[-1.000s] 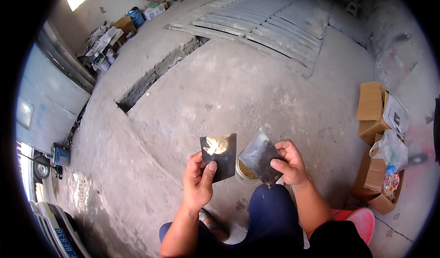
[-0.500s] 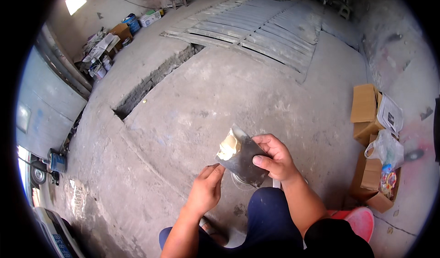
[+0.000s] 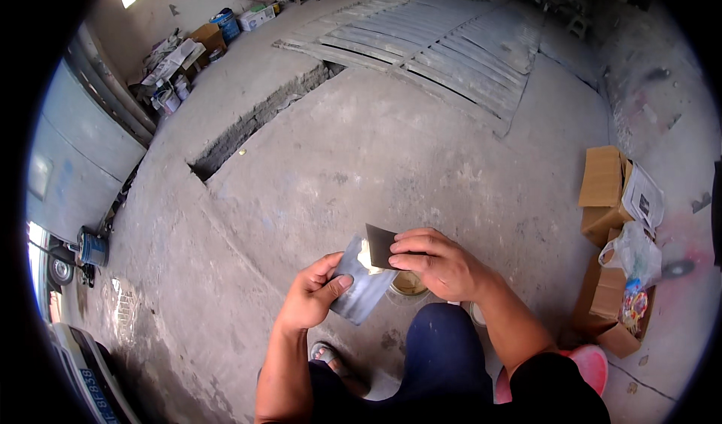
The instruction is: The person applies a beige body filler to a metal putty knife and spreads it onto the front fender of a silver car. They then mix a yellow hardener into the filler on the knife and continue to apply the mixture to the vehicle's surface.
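Observation:
My left hand [image 3: 312,292] is closed on a flat, grey, pale-smeared spreader plate [image 3: 348,297], its thumb on the face. My right hand [image 3: 440,262] grips a dark rectangular spreader [image 3: 382,242], fingers over its top, with its edge at a lump of cream paste [image 3: 366,257] on the left plate's upper part. A round open can [image 3: 408,287] with yellowish contents stands on the floor below the plates, partly hidden, near my knee [image 3: 440,326]. A second round container [image 3: 476,313] shows beside my right forearm, mostly covered.
Cardboard boxes [image 3: 602,164] and a plastic bag [image 3: 632,251] stand at the right, a red basin [image 3: 590,367] below. An open trench [image 3: 241,134] crosses the left floor before slatted metal sheets [image 3: 429,40]. A blue bucket [image 3: 94,249] and a vehicle's front [image 3: 83,364] are at the left.
The plates have moved from apart, through overlapping, to meeting at the paste. My right plate now stands tilted over the left one, and my left hand has turned its plate up.

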### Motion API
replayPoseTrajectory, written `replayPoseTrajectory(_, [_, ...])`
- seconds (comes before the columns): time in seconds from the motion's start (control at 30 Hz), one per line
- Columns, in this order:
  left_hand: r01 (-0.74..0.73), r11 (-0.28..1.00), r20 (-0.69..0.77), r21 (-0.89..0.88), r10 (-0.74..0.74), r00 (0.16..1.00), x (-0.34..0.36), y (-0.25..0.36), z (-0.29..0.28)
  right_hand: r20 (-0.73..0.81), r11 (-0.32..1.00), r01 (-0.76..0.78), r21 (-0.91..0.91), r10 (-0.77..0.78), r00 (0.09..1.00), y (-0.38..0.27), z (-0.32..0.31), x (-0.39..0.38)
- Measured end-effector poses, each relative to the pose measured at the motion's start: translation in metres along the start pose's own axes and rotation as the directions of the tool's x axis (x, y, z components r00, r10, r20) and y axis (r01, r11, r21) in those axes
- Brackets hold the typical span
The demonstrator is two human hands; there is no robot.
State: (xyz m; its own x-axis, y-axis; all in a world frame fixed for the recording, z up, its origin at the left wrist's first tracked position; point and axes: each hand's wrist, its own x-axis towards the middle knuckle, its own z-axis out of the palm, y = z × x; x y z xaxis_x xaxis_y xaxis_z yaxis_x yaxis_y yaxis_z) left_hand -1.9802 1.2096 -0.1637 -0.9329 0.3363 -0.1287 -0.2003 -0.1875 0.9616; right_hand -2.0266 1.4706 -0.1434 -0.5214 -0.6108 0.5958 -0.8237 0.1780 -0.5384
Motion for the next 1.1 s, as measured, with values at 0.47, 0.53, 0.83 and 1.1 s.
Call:
replayPoseTrajectory(0.47, [-0.287, 0.832, -0.512, -0.474, 0.005, 0.859, 0.025, -0.025, 0.052, -0.133, 0.435, -0.18, 0.882, 0.597, 0.791, -0.002, 0.059, -0.025])
replayPoseTrajectory(0.53, [-0.339, 0.853, -0.557, -0.397, 0.07, 0.828, 0.026, -0.027, 0.057, -0.081, 0.505, -0.236, 0.83, 0.528, 0.846, -0.008, 0.065, -0.027])
replayPoseTrajectory(0.83, [-0.478, 0.871, -0.499, 0.111, 0.465, 0.731, 0.024, -0.028, 0.053, -0.123, 0.768, -0.325, 0.552, 0.46, 0.879, -0.02, 0.055, -0.016])
replayPoseTrajectory(1.1, [-0.377, 0.854, -0.565, -0.358, 0.124, 0.816, 0.025, -0.019, 0.043, -0.184, 0.714, -0.375, 0.592, 0.572, 0.799, -0.001, 0.052, -0.045])
